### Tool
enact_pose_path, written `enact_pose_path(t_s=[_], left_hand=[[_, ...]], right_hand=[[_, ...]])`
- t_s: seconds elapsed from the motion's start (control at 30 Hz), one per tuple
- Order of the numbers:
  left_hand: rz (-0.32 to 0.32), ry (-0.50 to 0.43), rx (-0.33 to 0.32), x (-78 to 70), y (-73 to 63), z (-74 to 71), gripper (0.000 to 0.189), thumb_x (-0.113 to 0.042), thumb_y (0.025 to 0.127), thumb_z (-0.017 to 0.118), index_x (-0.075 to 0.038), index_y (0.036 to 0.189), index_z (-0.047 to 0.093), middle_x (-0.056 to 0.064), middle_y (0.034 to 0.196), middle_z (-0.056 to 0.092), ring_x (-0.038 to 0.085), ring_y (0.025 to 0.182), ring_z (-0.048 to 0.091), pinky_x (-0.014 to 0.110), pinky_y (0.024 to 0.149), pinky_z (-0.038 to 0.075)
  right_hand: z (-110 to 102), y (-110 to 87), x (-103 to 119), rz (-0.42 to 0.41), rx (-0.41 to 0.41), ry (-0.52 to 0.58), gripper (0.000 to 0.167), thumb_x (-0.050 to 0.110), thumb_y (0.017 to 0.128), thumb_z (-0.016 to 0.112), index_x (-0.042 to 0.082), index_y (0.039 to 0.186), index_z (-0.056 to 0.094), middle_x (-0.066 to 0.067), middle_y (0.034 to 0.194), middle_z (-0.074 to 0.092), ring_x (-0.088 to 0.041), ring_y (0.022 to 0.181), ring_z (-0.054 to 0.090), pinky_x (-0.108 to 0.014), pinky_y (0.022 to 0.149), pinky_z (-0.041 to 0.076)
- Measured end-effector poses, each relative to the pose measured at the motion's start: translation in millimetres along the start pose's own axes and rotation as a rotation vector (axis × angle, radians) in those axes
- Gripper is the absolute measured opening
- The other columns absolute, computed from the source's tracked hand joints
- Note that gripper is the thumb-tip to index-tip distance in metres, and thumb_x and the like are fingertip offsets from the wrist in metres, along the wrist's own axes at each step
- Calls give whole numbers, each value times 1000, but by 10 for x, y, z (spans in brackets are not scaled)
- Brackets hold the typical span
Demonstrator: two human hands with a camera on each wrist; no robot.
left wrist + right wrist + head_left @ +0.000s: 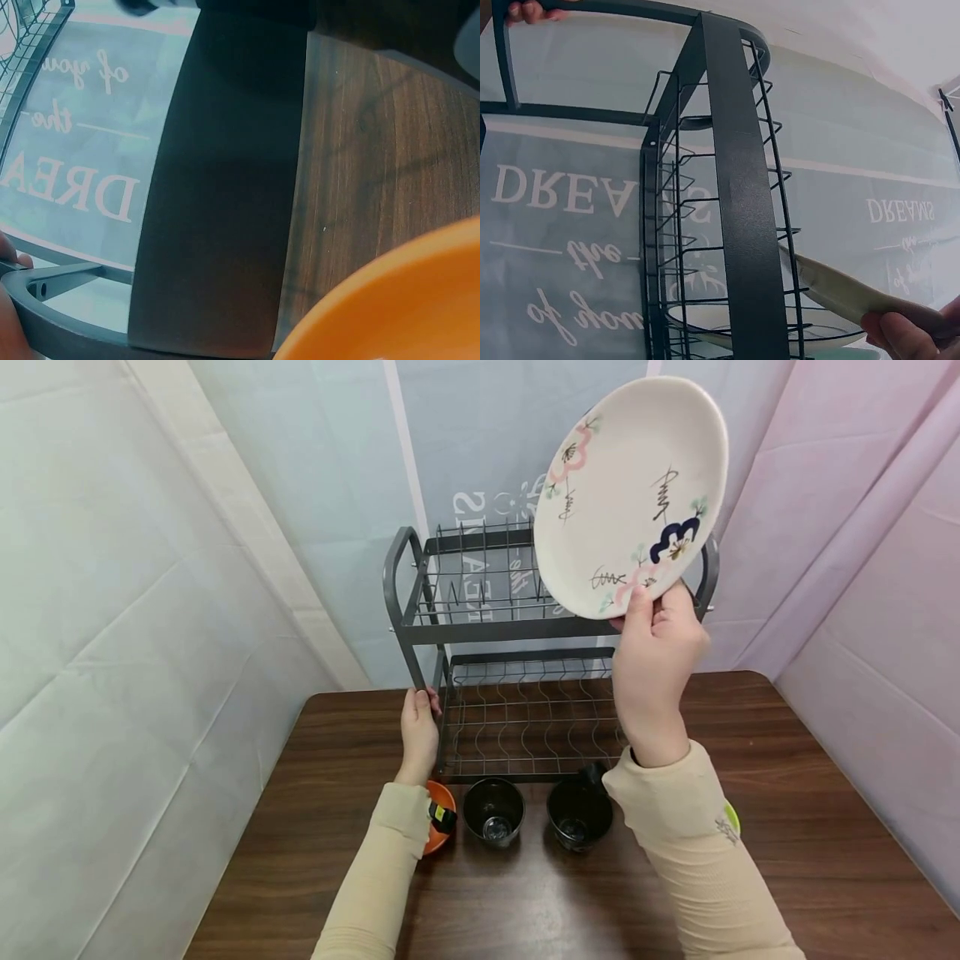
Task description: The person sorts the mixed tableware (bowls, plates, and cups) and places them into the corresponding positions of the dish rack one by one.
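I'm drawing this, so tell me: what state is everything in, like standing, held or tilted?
Oval plate: raised, tilted, held by the right hand
Dish rack: upright, gripped by the left hand
Left black bowl: open side up
Right black bowl: open side up
Orange bowl: partly hidden, contents unclear
Green item: mostly hidden, state unclear

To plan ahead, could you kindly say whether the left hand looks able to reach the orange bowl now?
Probably not without letting go: the left hand holds the rack's post, though the orange bowl lies close by.
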State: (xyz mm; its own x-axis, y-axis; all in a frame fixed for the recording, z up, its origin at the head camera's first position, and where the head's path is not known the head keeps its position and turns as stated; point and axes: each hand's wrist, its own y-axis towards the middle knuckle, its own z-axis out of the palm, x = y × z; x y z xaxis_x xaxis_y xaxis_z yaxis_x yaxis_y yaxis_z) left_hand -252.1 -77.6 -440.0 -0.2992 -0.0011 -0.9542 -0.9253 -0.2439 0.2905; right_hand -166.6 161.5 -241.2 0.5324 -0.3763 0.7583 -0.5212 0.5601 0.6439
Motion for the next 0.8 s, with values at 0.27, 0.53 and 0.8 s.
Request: enact_pose_path(t_s=[0.27, 0.53, 0.8], left_hand=[[95, -39, 2, 8, -30, -3, 36, -37, 99, 33, -5, 95, 49, -1, 78, 44, 11, 72, 43, 23, 68, 36], [29, -3, -1, -18, -20, -3, 36, -31, 100, 30, 0, 98, 48, -2, 79, 44, 9, 72, 44, 21, 69, 37], [-11, -11, 7, -109, -46, -3, 33, -26, 100, 29, 1, 99, 47, -1, 78, 44, 7, 71, 44, 19, 70, 38]], right_hand=[[51, 80, 90, -235, -26, -204, 26, 18, 94, 50, -1, 102, 66, -14, 80, 66, -13, 62, 46, -16, 56, 28], [77, 149, 160, -317, 3, -223, 31, 12, 93, 45, 6, 119, 62, -13, 96, 69, -23, 66, 48, -22, 57, 26], [111, 217, 163, -371, 70, -248, 36, 11, 91, 50, 2, 125, 57, -18, 94, 67, -26, 76, 60, -30, 67, 44]])
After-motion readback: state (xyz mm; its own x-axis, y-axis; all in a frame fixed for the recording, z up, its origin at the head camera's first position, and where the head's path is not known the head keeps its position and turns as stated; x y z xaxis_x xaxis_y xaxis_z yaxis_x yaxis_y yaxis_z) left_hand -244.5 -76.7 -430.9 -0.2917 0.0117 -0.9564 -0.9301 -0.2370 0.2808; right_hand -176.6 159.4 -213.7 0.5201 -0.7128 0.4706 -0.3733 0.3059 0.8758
